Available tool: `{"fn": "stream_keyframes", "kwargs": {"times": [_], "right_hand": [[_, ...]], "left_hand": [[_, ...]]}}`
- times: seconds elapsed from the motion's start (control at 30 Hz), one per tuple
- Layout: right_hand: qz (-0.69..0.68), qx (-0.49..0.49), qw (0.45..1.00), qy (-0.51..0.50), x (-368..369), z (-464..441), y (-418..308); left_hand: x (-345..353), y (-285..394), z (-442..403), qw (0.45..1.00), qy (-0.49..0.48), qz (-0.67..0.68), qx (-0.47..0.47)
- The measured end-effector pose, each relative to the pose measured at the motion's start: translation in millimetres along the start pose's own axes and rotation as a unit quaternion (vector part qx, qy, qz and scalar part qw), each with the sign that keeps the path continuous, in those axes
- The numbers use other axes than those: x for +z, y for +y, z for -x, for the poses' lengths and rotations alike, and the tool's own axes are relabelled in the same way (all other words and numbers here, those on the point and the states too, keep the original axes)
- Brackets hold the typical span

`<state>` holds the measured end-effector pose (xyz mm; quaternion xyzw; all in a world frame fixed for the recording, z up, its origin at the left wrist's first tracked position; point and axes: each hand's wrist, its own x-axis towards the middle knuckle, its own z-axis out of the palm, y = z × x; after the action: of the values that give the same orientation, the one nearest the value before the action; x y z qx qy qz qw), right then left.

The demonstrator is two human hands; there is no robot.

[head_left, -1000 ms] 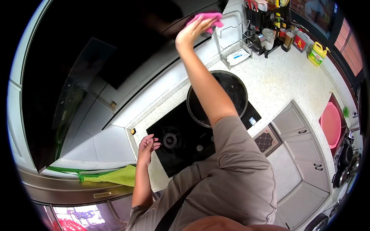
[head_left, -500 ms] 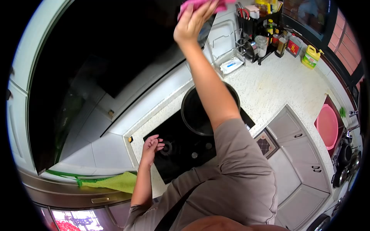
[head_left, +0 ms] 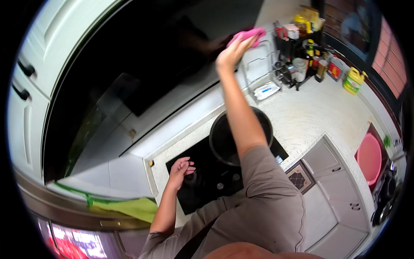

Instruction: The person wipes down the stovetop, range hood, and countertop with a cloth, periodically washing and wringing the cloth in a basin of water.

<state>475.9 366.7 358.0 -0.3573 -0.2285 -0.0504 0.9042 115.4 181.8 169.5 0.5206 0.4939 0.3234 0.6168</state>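
Note:
A pink cloth [head_left: 252, 34] is in my right hand [head_left: 235, 52], pressed at the right edge of a large glossy black panel [head_left: 142, 64], which mirrors the tiles and counter. My left hand [head_left: 180, 172] hangs above the left side of the black cooktop [head_left: 200, 183], fingers loosely curled and apart, with nothing in it. Beneath my right forearm a dark round pan [head_left: 220, 138] sits on the cooktop, partly hidden by the arm.
Right of the panel stand a wire rack [head_left: 258, 77], several sauce bottles [head_left: 321, 69] and a yellow jug [head_left: 353, 81] on the speckled counter [head_left: 302, 112]. A pink basin [head_left: 368, 157] is at the far right. White cabinet doors [head_left: 51, 47] with black handles are at left.
My right hand has moved the pink cloth down and to the right along the panel's edge. The whole view has shifted slightly; my left hand stays over the cooktop.

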Motion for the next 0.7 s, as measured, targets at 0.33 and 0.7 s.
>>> {"fn": "stream_keyframes", "kwargs": {"times": [0.33, 0.7], "right_hand": [[-0.039, 0.331, 0.940, 0.078, 27.4, 155.3, 70.4], [0.020, 0.447, 0.891, -0.083, 56.6, 335.8, 31.3]], "left_hand": [[-49.9, -32.7, 35.0, 0.998, 0.047, 0.023, -0.035], [-110.6, -60.5, 69.2, 0.995, 0.058, 0.062, -0.055]]}}
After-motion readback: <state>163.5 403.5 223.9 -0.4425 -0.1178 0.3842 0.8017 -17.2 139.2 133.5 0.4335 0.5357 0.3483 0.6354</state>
